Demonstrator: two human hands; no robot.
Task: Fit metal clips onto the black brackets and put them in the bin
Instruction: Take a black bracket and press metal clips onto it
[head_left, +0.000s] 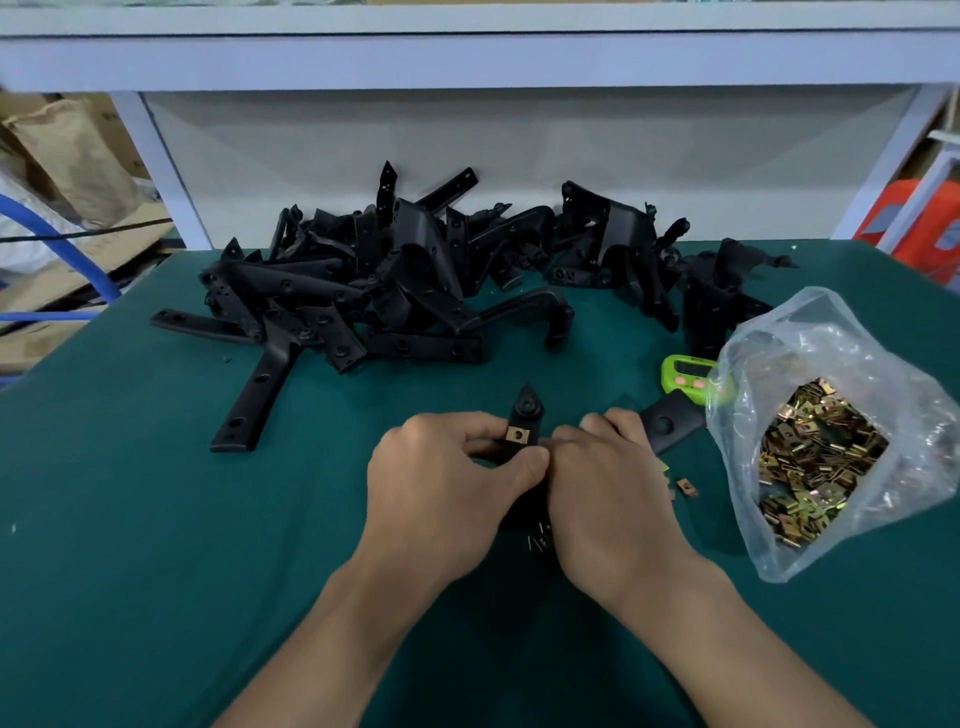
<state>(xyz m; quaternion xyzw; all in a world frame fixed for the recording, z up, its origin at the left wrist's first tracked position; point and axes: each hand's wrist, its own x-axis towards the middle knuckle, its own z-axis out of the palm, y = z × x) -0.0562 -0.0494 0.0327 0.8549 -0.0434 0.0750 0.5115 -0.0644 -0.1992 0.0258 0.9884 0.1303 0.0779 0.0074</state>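
bracket work at mid-step: one black bracket (525, 410) held low over the table (156, 519), close in front of the body, pointed tip up and away, probably to keep the clip seat in plain sight. left hand (441, 483) curled round its left side, thumb laid against the edge just below a brass-coloured metal clip (517, 433) sitting on the bracket near the tip; looks like a pressing grip, meant to push the clip home. right hand (608, 483) likewise closed on the bracket from the right, fingers wrapped over it, most likely as the counter-hold against that push. flat black piece (670, 423) poking out beyond the right knuckles; cannot tell whether another arm of the same bracket or a separate one lying beneath. clear bag of clips (821, 457) slumped open at the right, mouth turned toward the hands, well placed for a quick reach; one loose clip (687, 487) lying on the table between bag and right hand. heap of brackets (415, 280) with no clips showing, piled at the far side, near enough to draw from yet out of the working patch. green timer (685, 371) beside the bag. no bin in view; plenty left to do, judging by the heap.
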